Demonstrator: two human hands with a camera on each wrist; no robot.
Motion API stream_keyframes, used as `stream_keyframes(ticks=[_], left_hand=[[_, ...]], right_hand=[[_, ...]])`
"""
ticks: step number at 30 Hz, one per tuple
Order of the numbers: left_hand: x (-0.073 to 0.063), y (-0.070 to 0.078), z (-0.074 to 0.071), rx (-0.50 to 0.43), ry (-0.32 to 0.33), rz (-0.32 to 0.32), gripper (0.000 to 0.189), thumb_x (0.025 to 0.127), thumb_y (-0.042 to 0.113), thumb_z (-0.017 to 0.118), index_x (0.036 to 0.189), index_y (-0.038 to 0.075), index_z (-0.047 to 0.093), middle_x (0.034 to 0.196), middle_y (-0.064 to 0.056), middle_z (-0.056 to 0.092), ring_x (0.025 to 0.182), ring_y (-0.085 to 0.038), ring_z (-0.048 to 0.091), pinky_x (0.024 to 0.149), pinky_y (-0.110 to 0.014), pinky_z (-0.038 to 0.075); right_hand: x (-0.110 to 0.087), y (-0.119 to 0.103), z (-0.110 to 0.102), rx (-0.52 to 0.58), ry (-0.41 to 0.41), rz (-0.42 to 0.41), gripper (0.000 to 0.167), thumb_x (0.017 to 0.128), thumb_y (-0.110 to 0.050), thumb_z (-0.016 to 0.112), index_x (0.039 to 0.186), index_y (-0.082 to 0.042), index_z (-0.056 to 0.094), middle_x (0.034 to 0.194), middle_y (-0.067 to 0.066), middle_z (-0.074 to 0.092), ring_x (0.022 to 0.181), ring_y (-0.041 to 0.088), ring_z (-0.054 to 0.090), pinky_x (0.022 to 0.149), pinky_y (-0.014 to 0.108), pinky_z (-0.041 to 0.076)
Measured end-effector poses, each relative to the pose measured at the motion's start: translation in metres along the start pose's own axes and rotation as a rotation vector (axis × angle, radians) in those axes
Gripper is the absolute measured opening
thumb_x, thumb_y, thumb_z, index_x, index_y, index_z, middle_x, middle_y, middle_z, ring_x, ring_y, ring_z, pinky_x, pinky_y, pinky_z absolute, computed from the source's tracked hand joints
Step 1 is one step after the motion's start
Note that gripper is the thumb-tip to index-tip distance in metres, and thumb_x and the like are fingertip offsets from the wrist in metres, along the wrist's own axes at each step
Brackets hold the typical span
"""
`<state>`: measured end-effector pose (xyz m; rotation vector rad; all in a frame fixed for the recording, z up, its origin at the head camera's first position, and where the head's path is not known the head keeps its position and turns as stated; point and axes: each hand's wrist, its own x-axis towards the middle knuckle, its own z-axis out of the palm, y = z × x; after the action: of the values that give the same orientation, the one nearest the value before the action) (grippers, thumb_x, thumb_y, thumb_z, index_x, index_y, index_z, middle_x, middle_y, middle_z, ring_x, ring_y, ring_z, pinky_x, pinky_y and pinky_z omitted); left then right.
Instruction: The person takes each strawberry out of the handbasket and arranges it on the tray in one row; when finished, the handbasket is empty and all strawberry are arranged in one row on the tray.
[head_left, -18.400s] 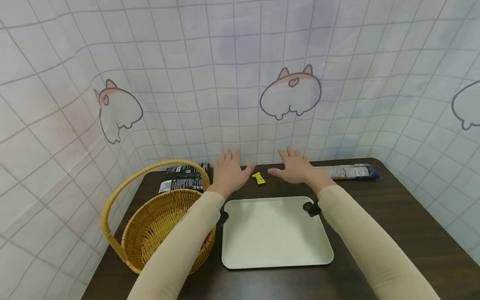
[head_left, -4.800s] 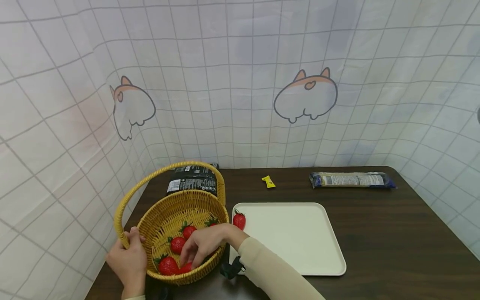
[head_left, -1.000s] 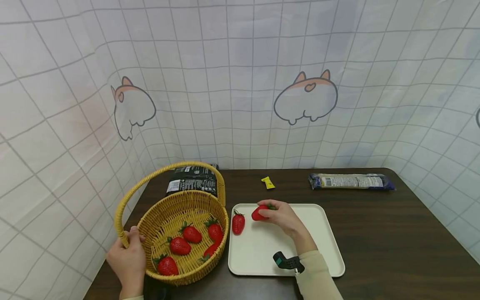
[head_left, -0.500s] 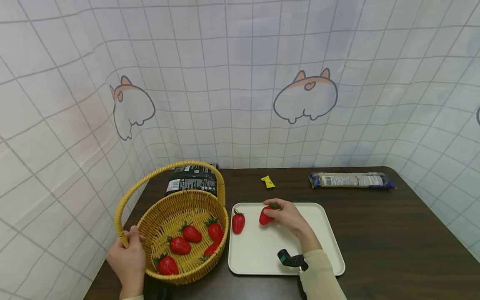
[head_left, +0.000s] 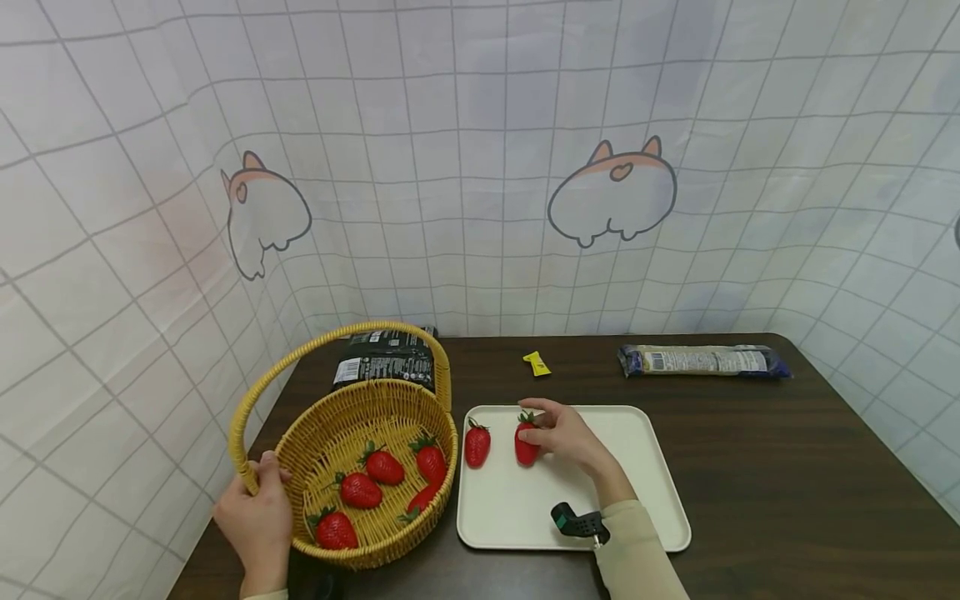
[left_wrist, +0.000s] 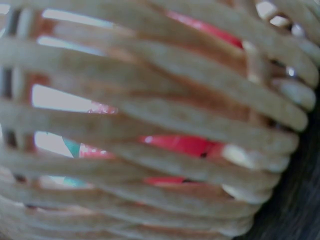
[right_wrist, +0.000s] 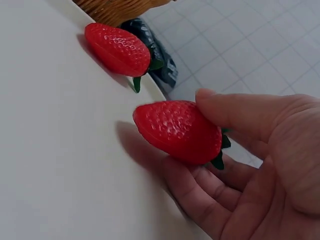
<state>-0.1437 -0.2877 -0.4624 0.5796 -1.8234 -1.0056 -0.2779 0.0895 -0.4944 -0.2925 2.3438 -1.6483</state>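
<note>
My left hand [head_left: 257, 515] grips the yellow wicker basket [head_left: 352, 414] where its handle meets the left side. Several red strawberries [head_left: 360, 492] with green leaves lie inside. In the left wrist view the woven wall [left_wrist: 175, 115] fills the frame, blurred, with red showing through the gaps. Over the white tray [head_left: 517, 525], my right hand [head_left: 573, 440] pinches a strawberry [right_wrist: 180, 131] between thumb and fingers, leaves toward the back. Its shadow falls on the tray close by; whether it touches is unclear. Another strawberry [head_left: 476, 447] lies along the tray's left edge.
Behind the basket lies a black printed packet [head_left: 386, 367]. A small yellow wrapped piece [head_left: 536, 364] sits beyond the tray. A long clear-and-blue packet [head_left: 701, 360] lies at the back right of the dark table [head_left: 787, 475]. A patterned cloth [head_left: 495, 167] hangs behind.
From the basket, where it was reaching 4.8 s ago, my right hand has brought a strawberry over the tray. During the last second it turned the fruit leaves-back and lowered it slightly. My left hand stays put.
</note>
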Motion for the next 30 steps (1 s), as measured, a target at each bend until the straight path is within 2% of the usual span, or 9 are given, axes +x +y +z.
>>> stream_keyframes(ticks=[3,6,12,21,30], left_hand=[[0.0,0.0,0.0,0.004,0.002,-0.002,0.038,0.095,0.016,0.063,0.06,0.001,0.064,0.048,0.033,0.044,0.034,-0.008,0.024,0.04,-0.024,0.022],[0.0,-0.001,0.0,0.009,0.001,-0.004,0.038,0.094,0.016,0.063,0.06,0.001,0.064,0.048,0.033,0.044,0.034,-0.008,0.024,0.04,-0.024,0.022],[-0.001,0.0,-0.001,0.009,-0.005,-0.012,0.038,0.095,0.017,0.062,0.061,0.0,0.064,0.048,0.033,0.044,0.034,-0.008,0.023,0.039,-0.024,0.021],[-0.001,0.0,0.0,0.014,-0.012,-0.012,0.039,0.096,0.02,0.061,0.062,0.001,0.064,0.048,0.032,0.043,0.033,-0.009,0.021,0.037,-0.025,0.02],[-0.001,0.0,-0.001,0.011,-0.018,-0.016,0.04,0.096,0.021,0.061,0.062,0.001,0.065,0.047,0.031,0.043,0.033,-0.01,0.02,0.037,-0.026,0.019]], right_hand=[[0.0,0.002,0.001,0.013,-0.036,-0.025,0.054,0.087,-0.016,0.074,0.138,-0.014,0.056,0.116,0.016,0.06,0.082,0.022,0.062,0.069,0.035,0.055],[0.0,0.004,0.003,0.016,-0.041,-0.031,0.049,0.087,-0.017,0.074,0.133,-0.012,0.06,0.12,0.015,0.059,0.084,0.021,0.063,0.068,0.034,0.055],[0.001,0.003,0.006,0.016,-0.006,-0.01,0.031,0.085,-0.017,0.076,0.111,-0.005,0.066,0.108,0.011,0.062,0.082,0.021,0.062,0.067,0.033,0.056],[0.0,-0.002,0.011,0.018,-0.012,-0.031,0.029,0.084,-0.013,0.077,0.109,-0.003,0.065,0.106,0.013,0.064,0.079,0.019,0.064,0.066,0.036,0.056],[0.0,-0.003,0.014,-0.028,-0.019,-0.063,0.026,0.084,-0.011,0.076,0.107,-0.003,0.066,0.103,0.012,0.064,0.078,0.018,0.064,0.065,0.034,0.055]])
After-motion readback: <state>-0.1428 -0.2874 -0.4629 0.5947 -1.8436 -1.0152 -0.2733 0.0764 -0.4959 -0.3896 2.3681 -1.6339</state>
